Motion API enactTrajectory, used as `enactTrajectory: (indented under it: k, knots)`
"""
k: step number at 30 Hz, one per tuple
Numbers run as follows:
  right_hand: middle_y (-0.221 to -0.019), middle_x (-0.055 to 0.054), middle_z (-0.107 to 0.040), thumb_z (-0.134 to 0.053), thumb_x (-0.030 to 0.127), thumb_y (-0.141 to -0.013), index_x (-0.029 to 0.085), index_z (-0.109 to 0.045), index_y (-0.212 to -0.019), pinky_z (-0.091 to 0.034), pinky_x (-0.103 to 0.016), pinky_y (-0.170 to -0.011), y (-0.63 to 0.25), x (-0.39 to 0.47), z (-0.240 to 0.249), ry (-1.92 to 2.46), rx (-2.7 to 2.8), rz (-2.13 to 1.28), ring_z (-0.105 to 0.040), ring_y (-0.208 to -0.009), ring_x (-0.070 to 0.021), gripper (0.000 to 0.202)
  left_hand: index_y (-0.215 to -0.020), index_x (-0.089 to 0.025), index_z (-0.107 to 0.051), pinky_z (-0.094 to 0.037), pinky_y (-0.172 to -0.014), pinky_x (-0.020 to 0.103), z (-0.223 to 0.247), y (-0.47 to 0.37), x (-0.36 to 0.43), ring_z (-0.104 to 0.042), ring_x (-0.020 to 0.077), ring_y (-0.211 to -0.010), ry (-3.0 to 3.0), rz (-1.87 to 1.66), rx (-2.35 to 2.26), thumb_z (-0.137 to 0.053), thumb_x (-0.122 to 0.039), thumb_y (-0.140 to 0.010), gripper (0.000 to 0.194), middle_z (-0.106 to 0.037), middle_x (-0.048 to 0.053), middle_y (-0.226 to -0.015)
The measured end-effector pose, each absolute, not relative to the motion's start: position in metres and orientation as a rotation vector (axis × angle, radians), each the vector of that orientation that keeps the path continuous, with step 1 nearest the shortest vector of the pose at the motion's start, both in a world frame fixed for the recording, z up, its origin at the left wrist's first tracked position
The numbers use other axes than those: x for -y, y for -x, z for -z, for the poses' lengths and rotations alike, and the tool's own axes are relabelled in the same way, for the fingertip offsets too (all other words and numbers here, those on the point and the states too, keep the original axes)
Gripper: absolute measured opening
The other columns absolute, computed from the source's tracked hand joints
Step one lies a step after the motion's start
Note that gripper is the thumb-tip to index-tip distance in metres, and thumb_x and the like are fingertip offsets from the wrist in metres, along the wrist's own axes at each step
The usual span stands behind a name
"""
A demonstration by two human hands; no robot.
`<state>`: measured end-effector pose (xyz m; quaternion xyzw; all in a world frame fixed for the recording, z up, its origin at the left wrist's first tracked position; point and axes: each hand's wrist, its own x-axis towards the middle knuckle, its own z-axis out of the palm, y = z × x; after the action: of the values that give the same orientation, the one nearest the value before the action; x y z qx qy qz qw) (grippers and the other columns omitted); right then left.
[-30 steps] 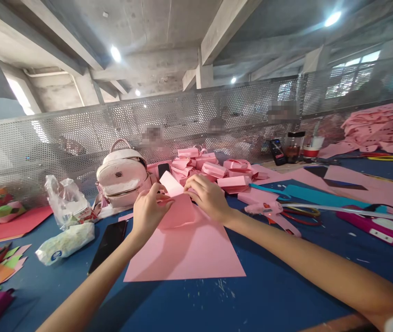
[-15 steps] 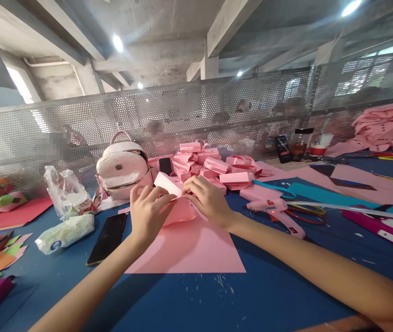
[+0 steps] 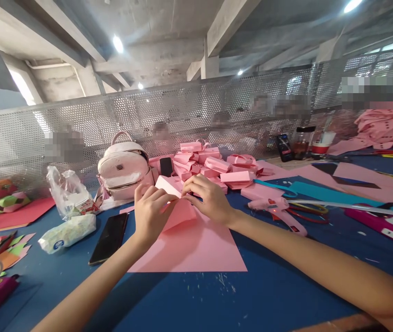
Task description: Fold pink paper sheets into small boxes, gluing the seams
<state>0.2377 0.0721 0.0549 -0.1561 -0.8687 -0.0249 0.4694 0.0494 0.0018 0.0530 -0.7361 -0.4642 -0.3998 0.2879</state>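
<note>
A folded piece of pink paper [image 3: 181, 216] is raised between my two hands, above a flat pink sheet [image 3: 196, 253] on the blue table. My left hand [image 3: 154, 207] pinches its upper left edge, fingers bent. Close beside it, my right hand [image 3: 207, 198] grips the top edge with thumb and fingers pressed together. The fingertips almost meet. Behind the hands lies a heap of folded pink paper pieces [image 3: 213, 161]. A pink glue gun [image 3: 275, 212] with a lit red light rests to the right of my right hand.
A pale pink backpack [image 3: 123, 168] stands behind my left hand. A black phone [image 3: 109, 237], a tissue pack [image 3: 67, 233] and coloured paper scraps [image 3: 2, 251] lie left. Teal paper [image 3: 331, 193] and a magenta power strip [image 3: 379, 223] are right. A perforated metal screen [image 3: 189, 110] runs behind.
The view has shifted slightly. Both hands keep hold of the folded paper, with the left hand a little nearer the right. Someone's blurred head now shows at far right.
</note>
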Motion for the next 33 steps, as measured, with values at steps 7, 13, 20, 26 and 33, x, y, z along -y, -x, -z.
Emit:
enactTrajectory:
  k: [7, 13, 20, 26, 33]
  knots:
    - [-0.095, -0.005, -0.066, -0.053, 0.029, -0.099, 0.022, -0.066, -0.09, -0.047, -0.034, -0.08, -0.24, -0.075, -0.055, 0.388, 2.115, 0.104, -0.058, -0.096, -0.0208, 0.017, -0.077, -0.025, -0.072, -0.033, -0.098, 0.044, -0.052, -0.046, -0.002, -0.063, 0.0181, -0.071, 1.975, 1.08, 1.268, -0.065, -0.025, -0.091, 0.015, -0.072, -0.003, -0.069]
    - [-0.093, -0.004, -0.067, -0.055, 0.031, -0.098, 0.022, -0.067, -0.088, -0.046, -0.034, -0.078, -0.24, -0.074, -0.056, 0.341, 2.131, 0.117, -0.057, -0.091, -0.0209, 0.017, -0.078, -0.027, -0.073, -0.032, -0.103, 0.046, -0.055, -0.048, -0.001, -0.063, 0.0192, -0.073, 2.028, 1.102, 1.295, -0.063, -0.027, -0.092, 0.017, -0.073, -0.002, -0.071]
    - [-0.091, -0.005, -0.065, -0.06, 0.025, -0.095, 0.023, -0.065, -0.086, -0.046, -0.034, -0.079, -0.246, -0.087, -0.052, 0.39, 2.007, 0.045, -0.058, -0.089, -0.0214, 0.01, -0.086, -0.023, -0.072, -0.051, -0.078, 0.035, -0.059, -0.03, -0.012, -0.071, 0.0229, -0.08, 2.201, 1.472, 1.6, -0.07, -0.024, -0.081, 0.005, -0.077, 0.002, -0.083]
    - [-0.092, -0.004, -0.06, -0.056, 0.021, -0.096, 0.022, -0.061, -0.089, -0.048, -0.03, -0.071, -0.248, -0.093, -0.047, 0.415, 1.982, -0.051, -0.058, -0.077, -0.0173, 0.009, -0.082, -0.018, -0.069, -0.055, -0.075, 0.03, -0.044, -0.017, -0.03, -0.072, 0.0226, -0.085, 2.322, 1.756, 1.595, -0.067, -0.03, -0.08, 0.013, -0.076, 0.005, -0.085]
    - [-0.093, -0.004, -0.056, -0.05, 0.02, -0.098, 0.022, -0.056, -0.091, -0.049, -0.032, -0.078, -0.248, -0.097, -0.046, 0.394, 1.965, -0.104, -0.058, -0.086, -0.019, 0.01, -0.095, -0.019, -0.061, -0.056, -0.083, 0.033, -0.036, -0.012, -0.029, -0.067, 0.0263, -0.107, 2.635, 1.892, 1.493, -0.07, -0.038, -0.08, 0.026, -0.073, 0.013, -0.108]
